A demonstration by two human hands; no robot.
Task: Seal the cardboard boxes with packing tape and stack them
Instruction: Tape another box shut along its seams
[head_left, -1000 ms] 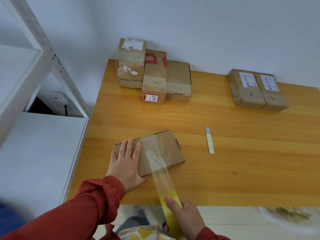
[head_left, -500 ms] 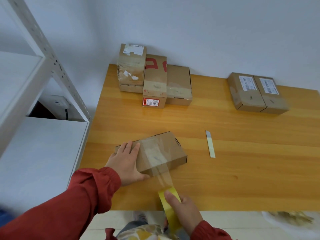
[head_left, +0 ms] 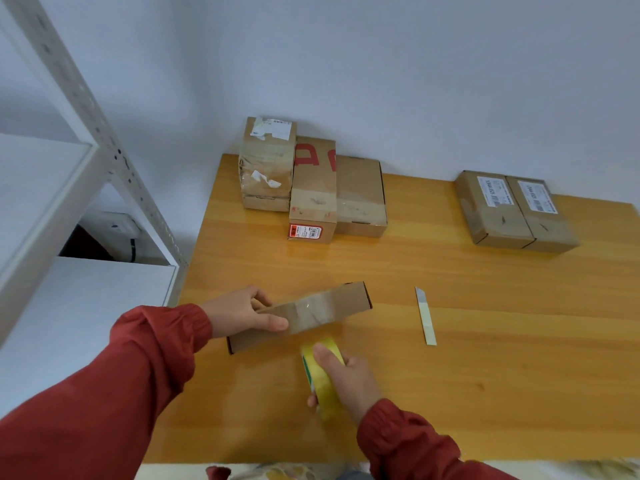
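Note:
A small flat cardboard box [head_left: 311, 315] is tipped up on its long edge near the front left of the wooden table [head_left: 450, 375]. Clear tape runs over its top and down its near face. My left hand [head_left: 242, 315] grips the box's left end, thumb on the near face and fingers behind. My right hand [head_left: 346, 381] grips a yellowish roll of packing tape [head_left: 320, 375] just below the box, close to its near face. A stack of several taped boxes [head_left: 311, 188] stands at the back left by the wall.
Two labelled boxes [head_left: 512, 211] lie side by side at the back right. A slim utility knife [head_left: 426, 315] lies right of the box I hold. A white metal shelf unit [head_left: 69, 202] stands left of the table.
The box lay flat under my left palm; now my left hand has tipped it up on edge. My right hand has brought the tape roll up close to the box, shortening the stretched tape.

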